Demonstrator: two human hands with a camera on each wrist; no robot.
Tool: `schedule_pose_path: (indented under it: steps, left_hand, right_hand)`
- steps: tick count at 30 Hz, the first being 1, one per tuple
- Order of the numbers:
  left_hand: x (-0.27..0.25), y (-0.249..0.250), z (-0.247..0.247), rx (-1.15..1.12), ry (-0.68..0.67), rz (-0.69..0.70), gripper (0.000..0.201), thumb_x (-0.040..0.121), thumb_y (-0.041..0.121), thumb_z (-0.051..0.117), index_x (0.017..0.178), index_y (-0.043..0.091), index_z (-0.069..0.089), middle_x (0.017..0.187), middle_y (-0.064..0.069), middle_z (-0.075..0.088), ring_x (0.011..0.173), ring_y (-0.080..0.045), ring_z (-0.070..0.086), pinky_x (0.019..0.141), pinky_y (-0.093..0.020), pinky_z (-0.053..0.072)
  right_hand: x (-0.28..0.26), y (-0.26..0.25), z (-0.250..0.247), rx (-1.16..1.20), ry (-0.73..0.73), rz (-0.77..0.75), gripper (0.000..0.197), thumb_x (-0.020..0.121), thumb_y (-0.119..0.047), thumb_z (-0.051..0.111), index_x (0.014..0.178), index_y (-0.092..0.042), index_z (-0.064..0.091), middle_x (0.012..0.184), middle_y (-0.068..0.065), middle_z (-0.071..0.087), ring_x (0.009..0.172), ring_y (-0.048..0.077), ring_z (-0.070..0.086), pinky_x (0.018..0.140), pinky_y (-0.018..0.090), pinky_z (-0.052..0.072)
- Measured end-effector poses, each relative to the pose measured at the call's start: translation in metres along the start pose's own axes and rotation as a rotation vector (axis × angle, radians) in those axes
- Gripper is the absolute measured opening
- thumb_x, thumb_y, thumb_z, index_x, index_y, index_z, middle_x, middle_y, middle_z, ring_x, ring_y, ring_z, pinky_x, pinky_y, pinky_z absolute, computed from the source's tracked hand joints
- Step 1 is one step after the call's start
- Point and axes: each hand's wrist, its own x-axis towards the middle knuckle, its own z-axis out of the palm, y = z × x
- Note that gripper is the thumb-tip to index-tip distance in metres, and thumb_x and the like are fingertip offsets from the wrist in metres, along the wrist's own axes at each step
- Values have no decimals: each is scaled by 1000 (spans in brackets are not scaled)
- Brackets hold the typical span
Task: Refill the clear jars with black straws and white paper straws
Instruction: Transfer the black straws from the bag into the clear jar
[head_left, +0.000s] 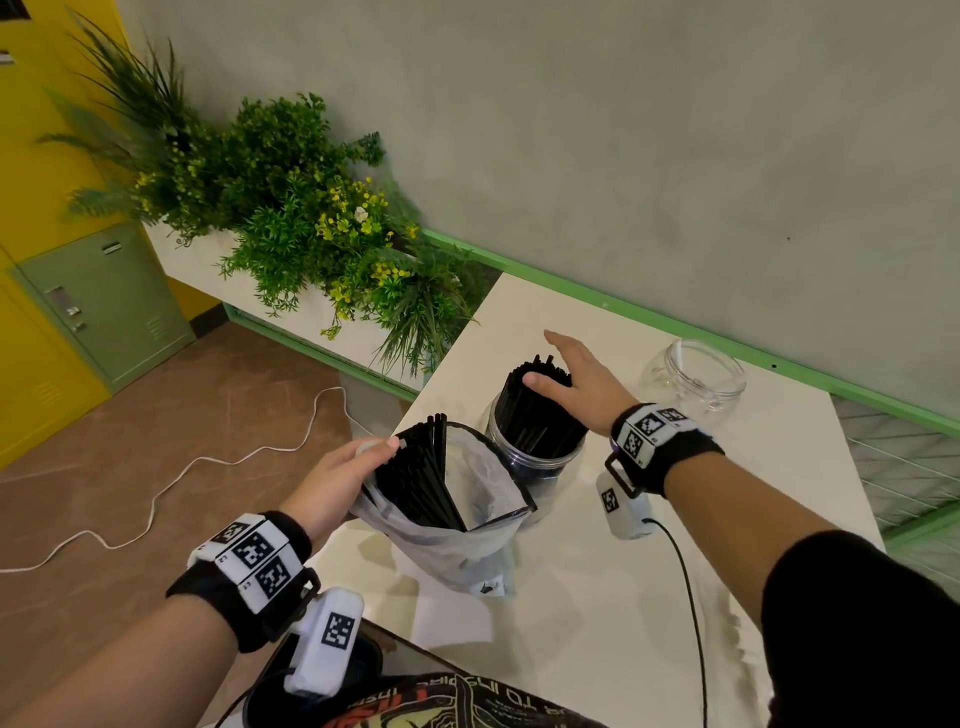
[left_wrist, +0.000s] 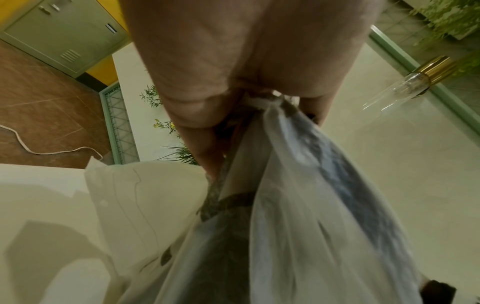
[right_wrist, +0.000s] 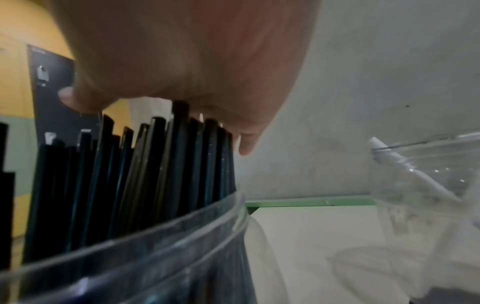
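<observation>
**Black straws nearly in; white ones hardly begun**

The right hand lay flat, fingers straight, on the tops of the black straws standing packed in the nearer clear jar on the white surface. The left hand pinched the rim of a thin plastic bag just beside that jar, with more black straws left inside it. The second clear jar stood well apart toward the wall; the right wrist view showed only a white paper straw or so in it. By my judgement the black jar looked close to full, while the white refill remained almost entirely to do.
</observation>
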Motion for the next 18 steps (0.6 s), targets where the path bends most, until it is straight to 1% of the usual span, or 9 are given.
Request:
schedule_pose_path:
  steps: [2,3,5,7,10,12,14,16,18]
  left_hand:
    - [-1,0,-1,-6,10,12,88,46,71,79,113,15,68,108,-8,73,103,-25,69,97,-44,48]
    - [-2,1,0,-5,21,9,87,45,70,80,112,15,68,106,-8,73,102,-25,69,96,-42,49]
    - [-5,4,1,-17,43,2,64,63,57,78,110,14,69,105,-8,74,103,-26,69,97,-44,49]
    - [-6,5,2,-21,80,-1,35,84,39,67,107,12,70,106,-9,73,105,-27,67,103,-47,45]
    - [-6,7,2,0,107,-16,26,92,32,60,104,13,71,106,-8,73,105,-26,67,104,-48,44]
    - [-7,8,2,0,108,-17,25,92,31,59,103,13,71,105,-7,74,105,-25,67,103,-46,45]
    - [-6,10,3,-6,115,-17,24,93,31,59,102,13,72,104,-7,74,104,-26,67,102,-45,46]
    - [-6,10,3,-10,111,-19,24,93,31,59,101,12,71,104,-9,74,103,-27,68,102,-46,46]
    - [-5,10,2,-15,115,-23,26,92,32,60,102,11,71,105,-12,73,104,-29,67,102,-49,46]
  right_hand:
    - [6,-1,5,-84,-74,-11,80,88,-61,49,151,-18,23,156,5,26,141,21,27,114,34,22]
    - [9,-1,8,-143,-102,-15,82,87,-66,44,150,-17,26,155,5,29,141,22,28,115,37,23]
    - [14,-1,12,-219,-106,-23,84,85,-72,36,146,-15,34,152,7,36,138,24,33,114,38,26]
    - [17,0,13,-196,-55,-52,77,88,-68,38,145,-16,37,149,6,39,135,23,37,112,37,29]
    - [20,-1,13,-175,-58,-113,68,90,-62,44,142,-19,40,146,3,40,132,20,39,110,35,31]
    - [22,-1,15,-235,-79,-112,65,88,-66,44,129,-17,53,129,5,54,119,23,49,100,34,38]
    - [22,-1,18,-266,-40,-105,69,84,-73,40,110,-13,61,106,4,57,102,24,53,88,34,42]
    - [20,-2,21,-289,53,-111,64,84,-72,42,96,-11,59,94,3,53,93,23,48,82,36,41]
    - [15,-3,24,-314,199,-155,56,85,-68,47,83,-13,51,85,0,48,84,22,43,76,37,40]
